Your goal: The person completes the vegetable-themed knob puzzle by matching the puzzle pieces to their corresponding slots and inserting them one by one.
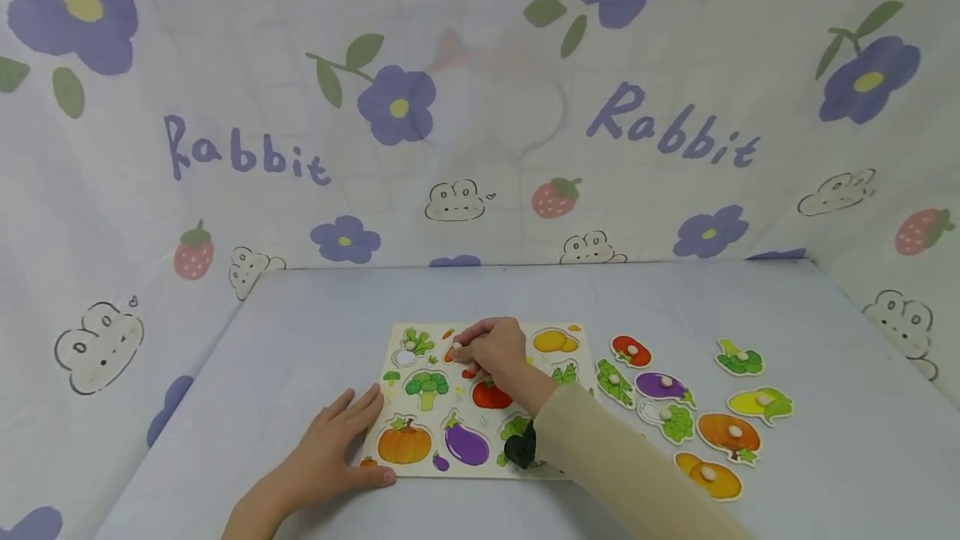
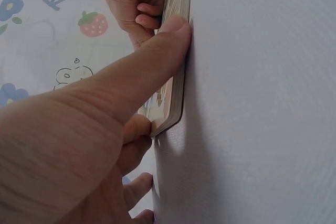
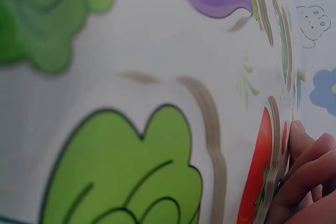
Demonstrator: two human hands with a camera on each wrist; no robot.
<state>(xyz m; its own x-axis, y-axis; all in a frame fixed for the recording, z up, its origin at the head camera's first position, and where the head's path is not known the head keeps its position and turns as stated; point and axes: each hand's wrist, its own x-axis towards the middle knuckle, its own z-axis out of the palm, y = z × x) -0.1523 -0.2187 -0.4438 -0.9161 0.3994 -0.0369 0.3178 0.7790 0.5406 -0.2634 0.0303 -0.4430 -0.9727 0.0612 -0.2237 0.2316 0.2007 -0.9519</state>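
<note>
A wooden knob puzzle board (image 1: 486, 430) with printed vegetables lies on the table. My right hand (image 1: 498, 352) is over its upper middle, pinching the pale knob of a small orange piece that looks like a carrot (image 1: 450, 354); the fingers hide most of it. At the board's lower left corner, my left hand (image 1: 326, 448) rests with fingers spread along the left edge and the thumb on the front edge. The left wrist view shows that thumb (image 2: 176, 27) lying against the board's side. Printed broccoli (image 1: 427, 387), pumpkin (image 1: 405, 442) and eggplant (image 1: 467, 443) show in their recesses.
Right of the board lie several loose knobbed pieces, among them a tomato (image 1: 624, 348), an eggplant (image 1: 654, 386), a broccoli (image 1: 740, 362), a corn (image 1: 750, 401) and a pumpkin (image 1: 720, 423). A patterned curtain (image 1: 495, 140) closes off the table's back and sides.
</note>
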